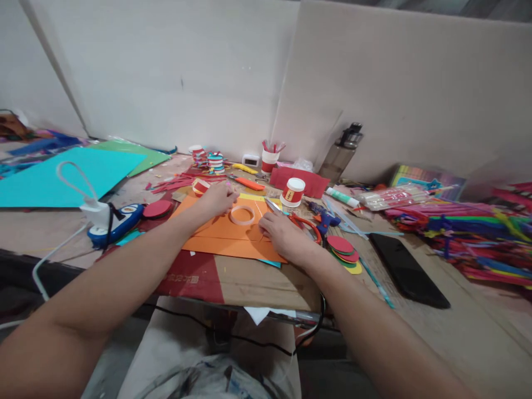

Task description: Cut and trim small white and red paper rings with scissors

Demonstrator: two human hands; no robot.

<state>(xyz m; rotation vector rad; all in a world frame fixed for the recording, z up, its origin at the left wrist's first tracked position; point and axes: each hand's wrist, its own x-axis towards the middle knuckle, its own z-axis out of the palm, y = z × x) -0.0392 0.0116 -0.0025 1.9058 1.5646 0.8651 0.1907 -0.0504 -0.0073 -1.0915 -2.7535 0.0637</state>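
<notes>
Centrally, tape ring (pixel 243 215) on orange paper (pixel 226 233), between both hands, left (pixel 216 198), right (pixel 279 235), flat, empty.

Soft, even indoor light – no glare, only faint shadows under the orange paper (pixel 226 235). Farther out from it, toward the edges, the view bends and blurs – forearms stretched wide.

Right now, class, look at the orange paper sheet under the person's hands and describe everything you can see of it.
The orange paper sheet looks like thin, matte craft paper or foam. It lies flat on the cardboard-covered table, its near corner pointing toward the person. The left hand rests at its far edge, and the right hand presses on its right side. A pale ring, like a tape roll, sits on it between the hands. A yellow sheet shows at its far edge.
</notes>
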